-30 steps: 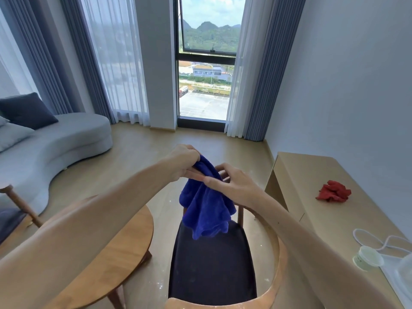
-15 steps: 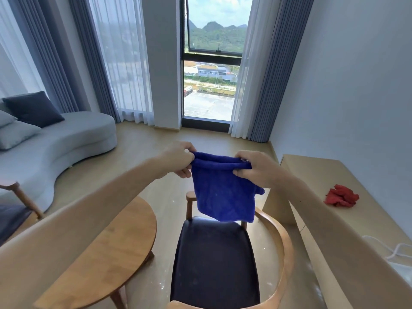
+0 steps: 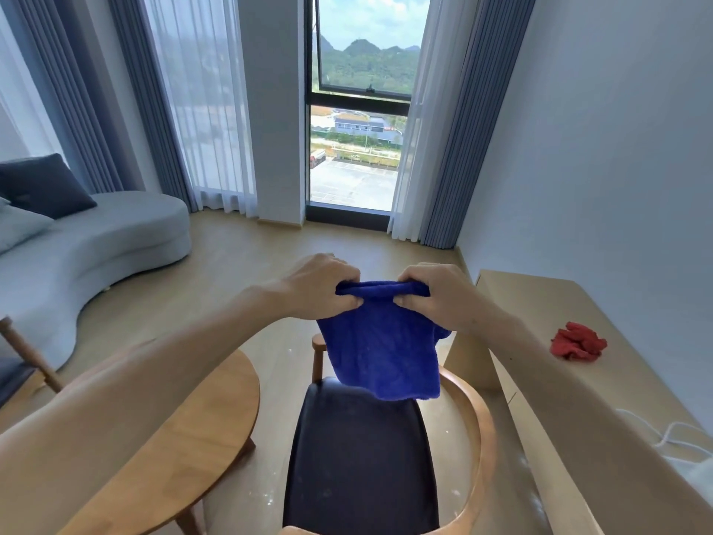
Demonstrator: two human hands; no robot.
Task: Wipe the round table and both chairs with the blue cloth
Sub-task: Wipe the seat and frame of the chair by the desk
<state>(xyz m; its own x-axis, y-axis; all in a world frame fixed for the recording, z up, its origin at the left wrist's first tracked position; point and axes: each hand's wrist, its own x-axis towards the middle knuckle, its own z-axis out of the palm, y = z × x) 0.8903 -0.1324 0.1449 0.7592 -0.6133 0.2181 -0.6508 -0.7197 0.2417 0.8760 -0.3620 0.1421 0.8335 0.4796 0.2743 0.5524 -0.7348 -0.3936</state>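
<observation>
Both hands are raised in front of the body, the left hand (image 3: 322, 287) and the right hand (image 3: 440, 293) each closed in a fist on the top edge of the blue cloth (image 3: 380, 349), thumbs pressed against its near face and knuckles nearly meeting. From that bunched edge the cloth hangs free below the hands, its lower hem above the far end of the dark seat of the chair (image 3: 362, 457), whether touching it I cannot tell. This chair stands directly beneath the hands, its curved wooden arm sweeping round under the right forearm. Below the left forearm lies the round wooden tabletop (image 3: 200, 430), just beside the chair. Farther out past the left arm, part of a second chair (image 3: 23, 357) shows, with a grey sofa (image 3: 96, 249) beyond it. Out past the right hand, a crumpled red cloth (image 3: 576, 341) rests on a long pale sideboard (image 3: 540, 303).
</observation>
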